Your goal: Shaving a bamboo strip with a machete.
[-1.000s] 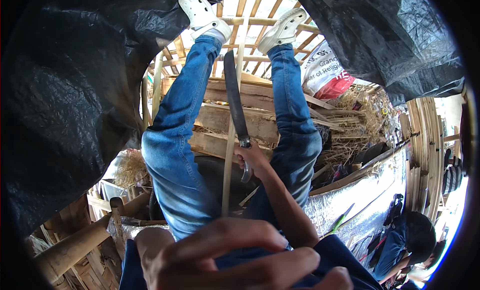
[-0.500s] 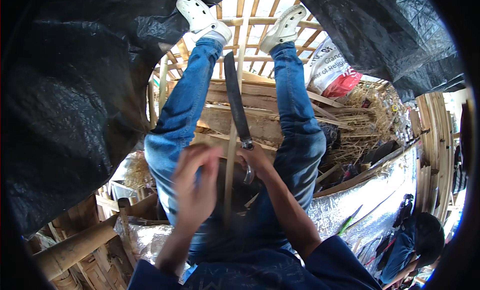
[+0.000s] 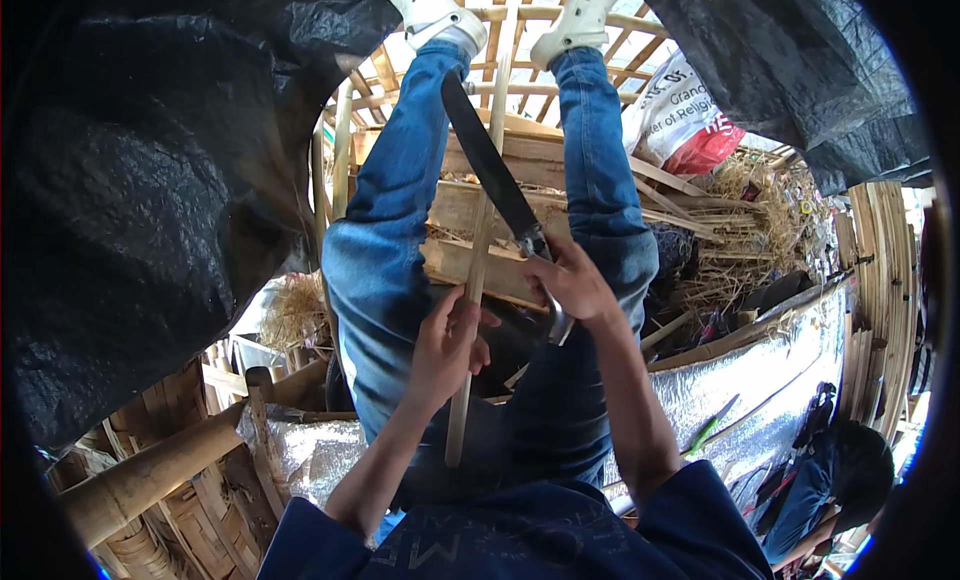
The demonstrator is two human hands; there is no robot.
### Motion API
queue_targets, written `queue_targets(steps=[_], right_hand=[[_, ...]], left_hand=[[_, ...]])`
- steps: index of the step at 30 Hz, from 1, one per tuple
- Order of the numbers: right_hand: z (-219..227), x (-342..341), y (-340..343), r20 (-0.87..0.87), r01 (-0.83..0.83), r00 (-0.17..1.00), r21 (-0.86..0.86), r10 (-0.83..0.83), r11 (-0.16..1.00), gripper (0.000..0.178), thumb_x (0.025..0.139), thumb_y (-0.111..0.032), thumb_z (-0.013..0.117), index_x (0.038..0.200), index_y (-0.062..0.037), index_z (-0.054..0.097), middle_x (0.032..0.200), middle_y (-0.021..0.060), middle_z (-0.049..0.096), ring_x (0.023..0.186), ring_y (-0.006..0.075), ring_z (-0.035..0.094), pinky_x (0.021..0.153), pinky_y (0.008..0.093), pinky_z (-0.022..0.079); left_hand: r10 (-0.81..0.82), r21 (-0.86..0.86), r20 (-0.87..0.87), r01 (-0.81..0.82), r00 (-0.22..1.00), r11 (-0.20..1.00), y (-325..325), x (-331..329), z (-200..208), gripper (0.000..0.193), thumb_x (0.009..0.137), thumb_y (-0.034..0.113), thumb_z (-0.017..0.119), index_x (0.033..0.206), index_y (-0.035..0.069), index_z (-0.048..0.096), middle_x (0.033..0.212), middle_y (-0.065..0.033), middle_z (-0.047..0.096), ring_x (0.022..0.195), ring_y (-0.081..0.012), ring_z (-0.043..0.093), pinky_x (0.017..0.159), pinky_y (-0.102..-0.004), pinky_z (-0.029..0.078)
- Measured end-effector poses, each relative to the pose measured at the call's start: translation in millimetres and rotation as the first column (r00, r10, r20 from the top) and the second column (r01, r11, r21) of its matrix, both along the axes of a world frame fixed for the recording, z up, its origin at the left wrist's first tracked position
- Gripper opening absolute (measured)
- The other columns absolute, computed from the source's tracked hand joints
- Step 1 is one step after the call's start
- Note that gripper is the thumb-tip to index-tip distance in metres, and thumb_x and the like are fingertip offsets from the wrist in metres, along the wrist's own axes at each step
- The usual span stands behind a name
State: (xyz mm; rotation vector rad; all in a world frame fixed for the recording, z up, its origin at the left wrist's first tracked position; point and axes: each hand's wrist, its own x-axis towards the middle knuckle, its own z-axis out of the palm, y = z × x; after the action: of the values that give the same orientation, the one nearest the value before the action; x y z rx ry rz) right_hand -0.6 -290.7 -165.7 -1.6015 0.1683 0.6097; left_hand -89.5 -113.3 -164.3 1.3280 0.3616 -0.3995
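Observation:
My right hand (image 3: 572,278) is wrapped around the handle of a machete (image 3: 490,168), which has a long dark blade and a curved metal guard. Its blade slants away to the left and crosses a long, narrow bamboo strip (image 3: 481,242); whether the two touch I cannot tell. That strip runs between my legs from near my lap toward my feet. My left hand (image 3: 447,348) is around its near part, with some fingers showing on the strip's right side. The strip's near end (image 3: 455,450) sticks out below this hand.
Wooden planks (image 3: 515,160) lie between my legs, with bamboo slats (image 3: 630,55) beyond. Black sheeting (image 3: 150,200) hangs at left. Dry straw (image 3: 755,220) and a white-red sack (image 3: 685,120) are at right. Another person (image 3: 850,480) is low at right, near silver foil sheeting (image 3: 770,365).
My left hand, blurred and raised earlier, has come down to the right onto the bamboo strip. The machete has tilted farther left across the strip, while my right hand has shifted right and up.

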Motion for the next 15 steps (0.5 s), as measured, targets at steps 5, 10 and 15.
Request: queue_targets(steps=[5,10,15], right_hand=[[35.1,-13.8,-18.6,0.132,-0.15,0.965,-0.429,0.226,0.891,0.022,0.072,-0.014,0.063,0.083,0.0024,0.053,0.058,0.0119,0.054,0.055,0.0193,0.057,0.055,0.0334,0.043],[53.3,-39.1,-33.3,0.161,-0.139,0.95,-0.551,0.268,0.823,0.027,0.071,-0.016,0.064,0.084,0.0041,0.051,0.065,0.0188,0.052,0.06,0.0256,0.053,0.059,0.0386,0.041],[67.5,-58.8,-37.0,0.209,-0.126,0.927,-0.61,0.312,0.782,0.024,0.071,-0.012,0.066,0.08,0.0031,0.05,0.058,0.0103,0.049,0.054,0.0134,0.049,0.052,0.0326,0.039]], left_hand=[[0.075,-0.141,-0.063,-0.083,0.995,0.986,-12.1,0.5,-5.3,0.035,0.098,0.022,0.044,0.127,0.004,0.04,0.08,-0.0052,0.055,0.043,-0.004,0.04,0.036,-0.0186,0.029],[0.068,-0.264,-0.078,-0.086,0.995,0.961,-21.3,-7.6,-3.8,0.034,0.099,0.022,0.042,0.129,0.006,0.038,0.075,-0.0007,0.049,0.043,-0.0024,0.036,0.038,-0.0183,0.027],[0.047,-0.158,-0.071,-0.058,0.996,0.986,-23.2,-17.5,5.1,0.034,0.098,0.022,0.043,0.129,0.008,0.037,0.074,0.0001,0.047,0.046,-0.0022,0.036,0.039,-0.0189,0.028]])
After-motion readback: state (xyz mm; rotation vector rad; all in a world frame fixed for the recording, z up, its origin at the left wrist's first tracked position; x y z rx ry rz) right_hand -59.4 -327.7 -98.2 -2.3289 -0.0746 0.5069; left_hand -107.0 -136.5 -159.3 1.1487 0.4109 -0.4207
